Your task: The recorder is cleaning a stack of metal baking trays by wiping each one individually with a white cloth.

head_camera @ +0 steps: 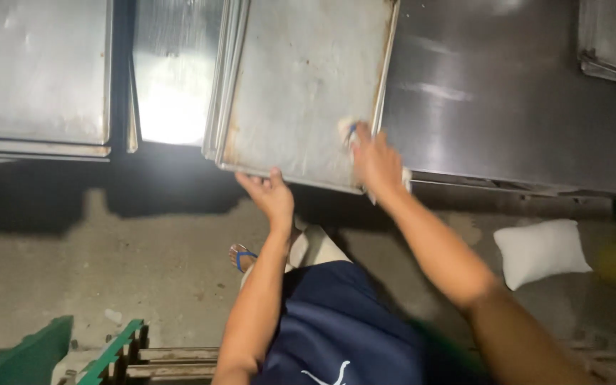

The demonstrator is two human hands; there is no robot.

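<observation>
A large flat metal tray lies on top of a stack of similar trays, jutting over the edge of a steel table. My left hand grips the tray's near edge from below, fingers curled on the rim. My right hand presses a pale cloth against the tray's near right corner; part of the cloth shows under my wrist. The cloth is blurred by motion.
Another stack of trays rests at the left, with a bright reflective sheet between. More trays sit at the far right. On the concrete floor lie a white sack, a green crate and wooden slats.
</observation>
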